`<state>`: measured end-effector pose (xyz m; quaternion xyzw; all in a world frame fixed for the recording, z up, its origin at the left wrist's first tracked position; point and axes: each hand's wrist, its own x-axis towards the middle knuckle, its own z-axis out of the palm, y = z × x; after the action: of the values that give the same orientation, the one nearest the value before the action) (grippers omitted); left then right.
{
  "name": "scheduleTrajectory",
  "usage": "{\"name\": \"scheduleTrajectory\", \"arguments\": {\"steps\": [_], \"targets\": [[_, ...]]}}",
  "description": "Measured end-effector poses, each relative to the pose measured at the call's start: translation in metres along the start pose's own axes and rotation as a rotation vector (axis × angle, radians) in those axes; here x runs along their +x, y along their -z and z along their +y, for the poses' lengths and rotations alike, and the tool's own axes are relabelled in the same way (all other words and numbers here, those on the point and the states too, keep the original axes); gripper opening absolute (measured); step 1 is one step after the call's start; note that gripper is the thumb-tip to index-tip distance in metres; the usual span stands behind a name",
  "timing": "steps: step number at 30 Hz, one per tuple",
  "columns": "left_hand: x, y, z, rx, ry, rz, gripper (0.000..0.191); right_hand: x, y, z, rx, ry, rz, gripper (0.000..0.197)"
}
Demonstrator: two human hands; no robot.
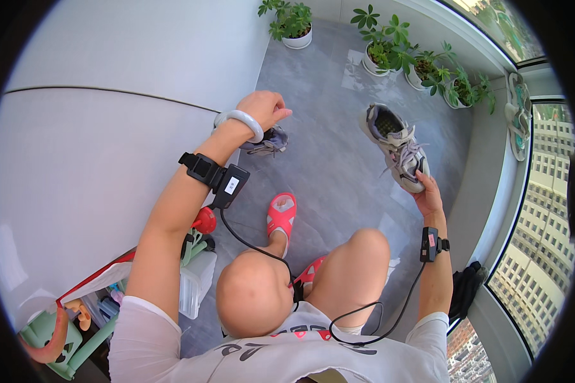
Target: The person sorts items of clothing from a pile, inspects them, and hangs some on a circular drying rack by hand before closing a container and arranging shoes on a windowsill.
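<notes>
In my right hand (429, 197) is the toe end of a grey lace-up sneaker (402, 148), held off to the right with its heel pointing away from me. Its laces hang loose and its dark insole shows. My left hand (263, 109) is bent at the wrist beside the white cabinet wall, with the thumb out and the other fingers curled. I see nothing in it, though the palm side is hidden. Just below that wrist, a second sneaker (274, 141) is partly covered by my forearm and a pale bangle (245, 122).
Potted green plants (297, 36) stand on the grey tiled floor (325, 124) along the far side. Sandals (518, 117) rest on the right window ledge. At lower left are a green plastic stool (53, 335) and a clear bin (196, 282). Black cables (407, 316) trail from my wrist devices.
</notes>
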<state>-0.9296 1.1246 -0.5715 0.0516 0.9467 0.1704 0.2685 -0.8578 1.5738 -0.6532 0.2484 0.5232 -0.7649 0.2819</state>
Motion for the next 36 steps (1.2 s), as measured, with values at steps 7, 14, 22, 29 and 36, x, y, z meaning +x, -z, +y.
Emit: {"name": "scheduleTrajectory", "arguments": {"steps": [7, 14, 22, 29, 36], "targets": [[0.009, 0.014, 0.004, -0.962, 0.017, -0.217, 0.066, 0.055, -0.105, -0.016, -0.006, -0.044, -0.428, 0.036], [0.01, 0.032, 0.018, -0.976, 0.065, -0.205, 0.074, 0.058, -0.118, -0.016, -0.047, -0.048, -0.414, 0.039], [0.018, 0.101, 0.049, -0.726, 0.161, -0.068, 0.071, 0.049, -0.112, -0.015, 0.201, 0.121, -0.398, 0.062], [-0.012, 0.162, 0.053, 0.14, 0.113, 0.147, 0.073, 0.024, -0.08, -0.003, 0.274, 0.12, -0.234, 0.065], [-0.062, 0.254, 0.071, 0.485, 0.334, 0.167, 0.086, -0.014, -0.057, -0.009, 0.242, 0.098, -0.114, 0.063]]}}
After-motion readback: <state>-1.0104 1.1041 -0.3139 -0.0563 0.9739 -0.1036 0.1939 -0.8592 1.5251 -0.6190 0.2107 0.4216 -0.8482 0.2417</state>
